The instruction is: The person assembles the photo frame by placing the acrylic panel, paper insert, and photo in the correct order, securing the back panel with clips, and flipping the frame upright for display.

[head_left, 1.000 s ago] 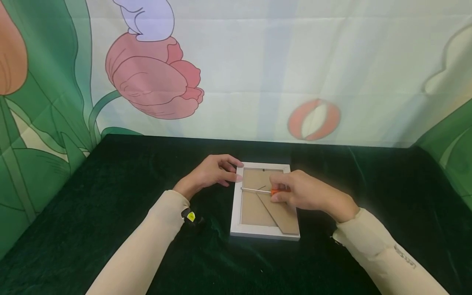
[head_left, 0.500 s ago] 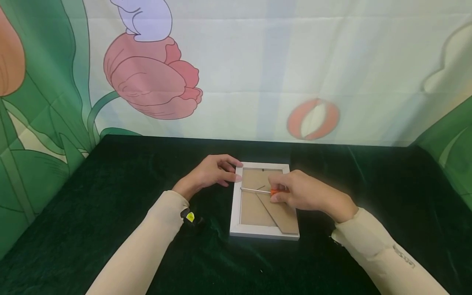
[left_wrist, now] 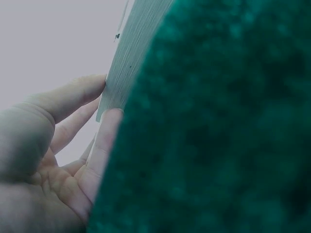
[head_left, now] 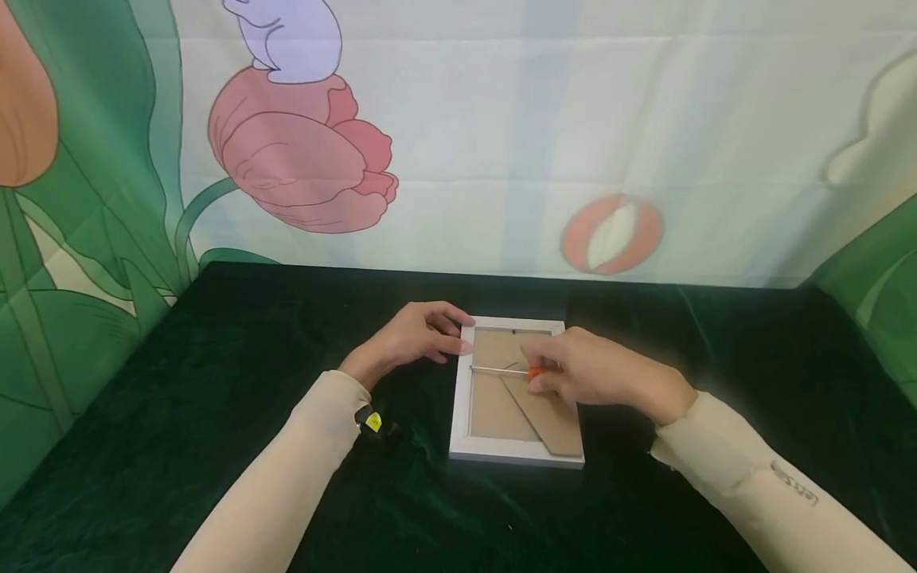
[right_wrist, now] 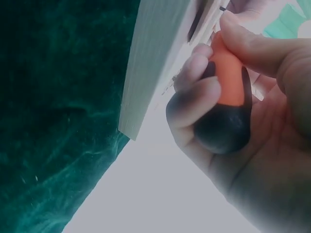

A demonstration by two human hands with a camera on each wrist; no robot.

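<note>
A white picture frame point(head_left: 461, 398) lies back side up, its brown backing board point(head_left: 494, 410) and slanted stand flap point(head_left: 552, 422) showing. My left hand point(head_left: 411, 333) holds its upper left edge; in the left wrist view the thumb point(left_wrist: 82, 94) touches the rim and a fingertip lies against the side. My right hand point(head_left: 598, 370) grips a screwdriver with an orange and black handle point(right_wrist: 229, 82), fingers curled round it. The metal shaft point(head_left: 499, 370) runs left across the board, its tip at the inner left rim. What the tip touches is too small to tell.
Dark green velvet cloth point(head_left: 286, 493) covers the table. Behind it hangs a printed backdrop point(head_left: 473, 159) with a tulip and a rabbit. A black strap point(head_left: 372, 420) with a yellow mark sits at my left wrist. A small dark catch point(head_left: 513, 332) shows at the frame's top.
The right wrist and forearm have turned slightly, with the hand still around the screwdriver. The shaft stays at the left rim. The left hand and frame hold their places; the view shifts a little.
</note>
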